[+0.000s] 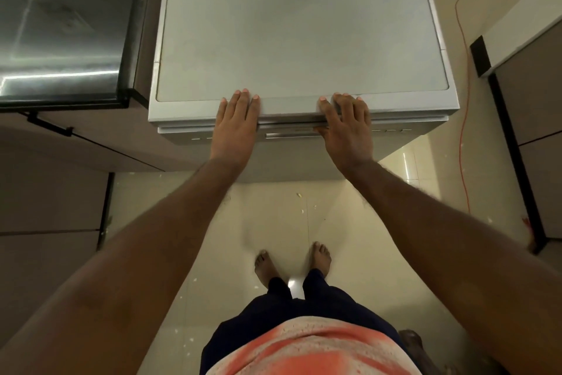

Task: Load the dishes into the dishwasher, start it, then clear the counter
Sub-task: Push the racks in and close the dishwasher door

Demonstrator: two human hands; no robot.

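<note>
A pale shirt (304, 353) blotched with red lay nearest the lens, with dark trousers (319, 304) below it and two bare feet (320, 256) planted on the cream tiled floor (359, 222); a few pale crumbs (299, 195) were scattered on the tiles. Both bare arms reached forward to the white dishwasher (289, 24), which stood directly ahead with its door up and closed; its flat top carried nothing but the fingers of the hands. The left hand (235, 125) lay flat over the front top edge, fingers straight and close together, holding nothing. The right hand (349, 128) rested on the same edge a little apart from it, fingers spread and fairly straight on the top; its thumb (322, 130) lay along the seam beneath the lip, just above the narrow control strip (289, 135); whether it gripped the lip or only pressed on it could not be told. A steel counter (60, 24) stood just beside the dishwasher on the left, above brown cupboards (45, 192); an orange cord (462, 119) ran down the floor on the right, beside a dark-edged cupboard (535, 107).
</note>
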